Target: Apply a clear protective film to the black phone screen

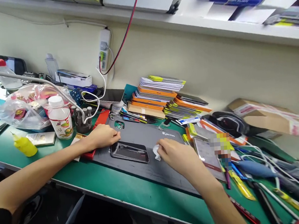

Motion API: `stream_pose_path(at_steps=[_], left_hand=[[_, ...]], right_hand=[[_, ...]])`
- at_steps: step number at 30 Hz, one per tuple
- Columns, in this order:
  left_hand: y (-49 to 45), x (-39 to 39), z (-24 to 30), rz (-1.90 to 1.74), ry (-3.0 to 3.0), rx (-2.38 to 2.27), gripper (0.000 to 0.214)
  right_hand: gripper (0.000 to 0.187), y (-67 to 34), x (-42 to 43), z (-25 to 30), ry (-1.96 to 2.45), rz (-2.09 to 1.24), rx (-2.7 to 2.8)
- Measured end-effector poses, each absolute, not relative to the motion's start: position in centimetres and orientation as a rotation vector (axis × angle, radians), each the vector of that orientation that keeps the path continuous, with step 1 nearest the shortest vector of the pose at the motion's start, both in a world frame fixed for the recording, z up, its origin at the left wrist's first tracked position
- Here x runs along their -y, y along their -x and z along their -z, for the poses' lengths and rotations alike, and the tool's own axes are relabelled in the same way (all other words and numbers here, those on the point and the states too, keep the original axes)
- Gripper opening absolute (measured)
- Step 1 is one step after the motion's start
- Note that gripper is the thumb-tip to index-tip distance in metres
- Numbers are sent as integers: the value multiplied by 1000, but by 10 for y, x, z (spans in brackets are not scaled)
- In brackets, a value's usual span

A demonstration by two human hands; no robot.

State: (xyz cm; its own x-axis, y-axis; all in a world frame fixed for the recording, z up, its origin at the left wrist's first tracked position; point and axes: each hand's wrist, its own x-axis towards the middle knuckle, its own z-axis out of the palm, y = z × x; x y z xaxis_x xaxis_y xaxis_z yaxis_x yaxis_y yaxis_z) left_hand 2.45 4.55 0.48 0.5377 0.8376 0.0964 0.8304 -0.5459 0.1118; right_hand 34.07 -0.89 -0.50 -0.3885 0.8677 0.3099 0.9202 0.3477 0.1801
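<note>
A smartphone (130,152) with a dark, glossy screen lies flat on the grey work mat (141,135). Just beyond its upper left corner is my left hand (105,135), fingers curled closed; whatever they may hold is hidden. To the phone's right, my right hand (175,155) pinches a crumpled white tissue (156,153) against or just above the mat. A gap separates the tissue from the phone. Small metal bits sit in a green recess (119,125) of the mat, beyond my left hand.
A white-capped bottle (60,118), a yellow squeeze bottle (25,145) and a plastic bag (27,107) stand left. Stacked boxes (155,94) line the wall. Tools, cables (262,158) and another phone (207,154) crowd the right. A grey cable (51,85) arches across the left.
</note>
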Motion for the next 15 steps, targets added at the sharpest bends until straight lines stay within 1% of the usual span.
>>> stream_pose_path(at_steps=[3, 5, 7, 11, 15], left_hand=[[-24, -45, -10, -193, -2720, -1439, 44], [-24, -48, -11, -190, -2725, -1368, 35], [-23, -51, -9, -216, -2723, -1294, 30], [-21, -54, -5, -241, -2725, -1244, 33], [-21, -55, -6, -240, -2650, -1239, 32]], right_hand=[[28, -335, -6, -7, 1566, 512, 2417], [27, -330, -10, -8, 1455, 449, 2352], [26, -323, -10, -1, 1368, 270, 2290], [25, -313, -5, 19, 1347, -123, 2309], [23, -322, -7, 18, 1332, -505, 2311]])
